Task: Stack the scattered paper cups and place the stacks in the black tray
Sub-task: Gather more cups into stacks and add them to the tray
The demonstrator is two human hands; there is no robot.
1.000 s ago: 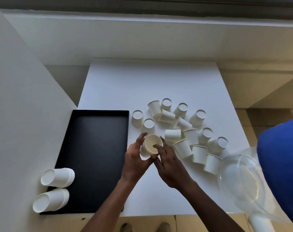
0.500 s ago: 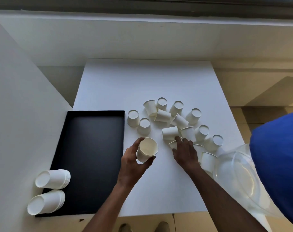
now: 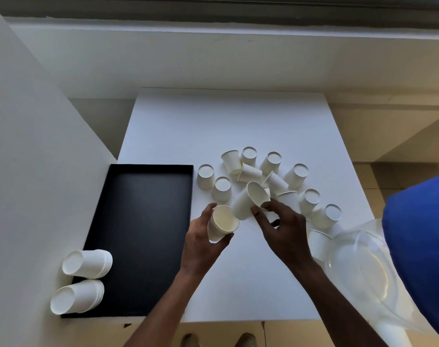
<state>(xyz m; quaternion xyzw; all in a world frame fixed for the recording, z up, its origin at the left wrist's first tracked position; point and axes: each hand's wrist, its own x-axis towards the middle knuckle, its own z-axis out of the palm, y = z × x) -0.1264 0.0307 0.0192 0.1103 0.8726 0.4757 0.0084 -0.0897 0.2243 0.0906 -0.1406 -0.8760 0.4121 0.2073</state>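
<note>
My left hand [image 3: 200, 244] grips a white paper cup [image 3: 221, 222] with its mouth tilted toward me, just right of the black tray [image 3: 148, 236]. My right hand [image 3: 283, 226] pinches the rim of a second cup [image 3: 248, 204], lifted and tilted, its base close to the first cup's mouth. Several loose cups [image 3: 271, 176] lie scattered behind the hands, most upside down, some on their sides. Two stacks of cups [image 3: 88, 263] [image 3: 75, 296] lie on their sides at the tray's near left corner.
The white table [image 3: 226, 126] ends close behind the cups and at the near edge by my arms. A white wall panel [image 3: 33, 171] borders the tray on the left. A clear plastic bag [image 3: 363, 266] and a blue sleeve [image 3: 421, 246] sit at the right.
My right hand reached into the pile, took a cup by its rim and lifted it toward the cup in my left hand, which has stayed about where it was.
</note>
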